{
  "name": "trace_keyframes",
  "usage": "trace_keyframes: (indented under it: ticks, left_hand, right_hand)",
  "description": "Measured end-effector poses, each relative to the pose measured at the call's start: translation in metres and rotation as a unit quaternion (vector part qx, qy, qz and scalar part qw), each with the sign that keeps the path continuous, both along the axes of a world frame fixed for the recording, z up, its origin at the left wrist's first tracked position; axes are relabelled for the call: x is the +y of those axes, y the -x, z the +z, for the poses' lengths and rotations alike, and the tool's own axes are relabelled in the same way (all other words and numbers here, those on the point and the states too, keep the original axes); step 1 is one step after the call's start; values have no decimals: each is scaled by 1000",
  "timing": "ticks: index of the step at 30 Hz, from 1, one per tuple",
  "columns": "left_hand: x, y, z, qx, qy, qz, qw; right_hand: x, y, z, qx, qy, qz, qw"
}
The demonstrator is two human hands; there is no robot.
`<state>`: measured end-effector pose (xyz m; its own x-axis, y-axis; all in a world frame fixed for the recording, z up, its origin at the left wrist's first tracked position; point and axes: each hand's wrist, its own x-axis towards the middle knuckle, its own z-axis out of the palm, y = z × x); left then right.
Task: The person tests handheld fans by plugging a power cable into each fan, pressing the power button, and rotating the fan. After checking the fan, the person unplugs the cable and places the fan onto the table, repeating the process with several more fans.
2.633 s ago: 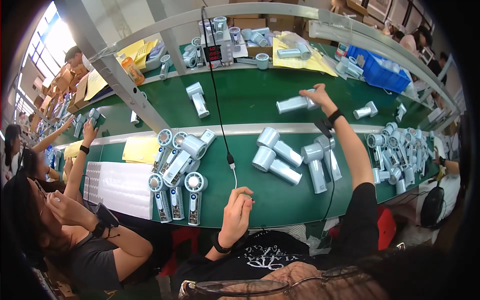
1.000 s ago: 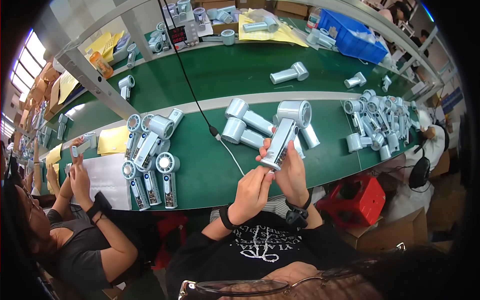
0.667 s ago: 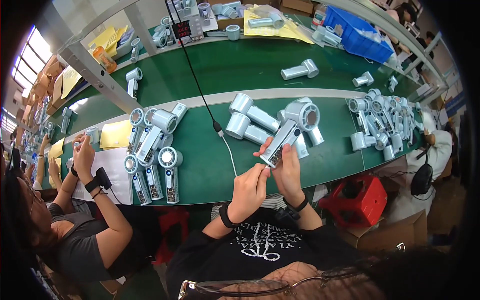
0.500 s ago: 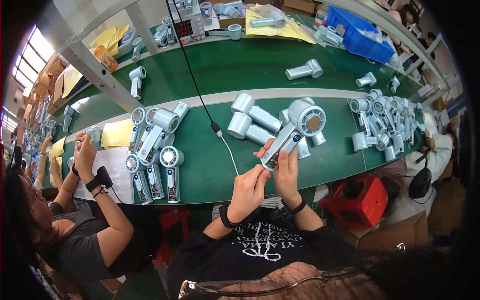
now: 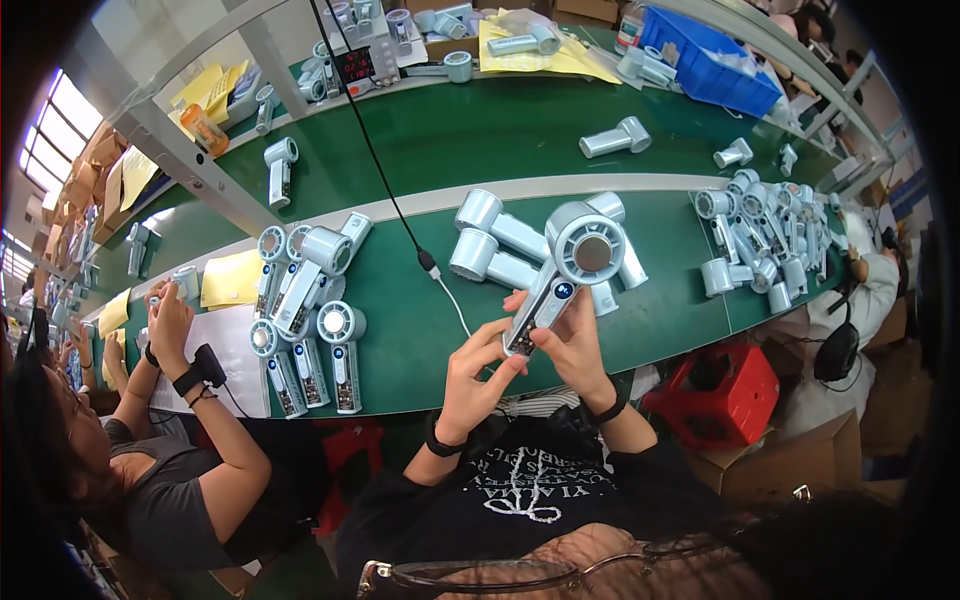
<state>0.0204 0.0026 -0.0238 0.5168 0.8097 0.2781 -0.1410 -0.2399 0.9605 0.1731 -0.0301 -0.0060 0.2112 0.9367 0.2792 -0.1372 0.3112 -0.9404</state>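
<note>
A pale blue handheld fan (image 5: 545, 300) is tilted between my hands, its round head up and to the right. Circuit parts show at the lower end of its handle, and a small display on the handle is lit blue. My left hand (image 5: 478, 368) grips the handle's bottom end with thumb and fingers. Around the handle from the right, my right hand (image 5: 572, 350) has its thumb on the front. A white cable (image 5: 452, 300), joined to a black cord, runs down behind my left hand; its end is hidden. Several more fans (image 5: 490, 240) lie just beyond.
At left stands a group of fans (image 5: 343, 360) with exposed handles. A large fan pile (image 5: 765, 225) covers the right end. Behind are a meter with red digits (image 5: 358, 65) and a blue bin (image 5: 705, 70). A co-worker (image 5: 190, 480) sits left; a red stool (image 5: 715, 395) stands right.
The held fan has moved slightly left and down toward me, and its display shows a different lit pattern. My left fingers have shifted around the handle's end. The meter's digits differ.
</note>
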Motion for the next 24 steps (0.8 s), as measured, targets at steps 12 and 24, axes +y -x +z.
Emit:
trace_keyframes:
  ticks: [12, 24]
  left_hand:
    - [-4, 19, -8, -58, 40, -125, 990]
    - [-12, 5, 4, -10, -75, 65, 995]
  right_hand:
    - [5, -91, 46, -308, -189, 55, 931]
    - [4, -72, 50, -372, -372, -58, 848]
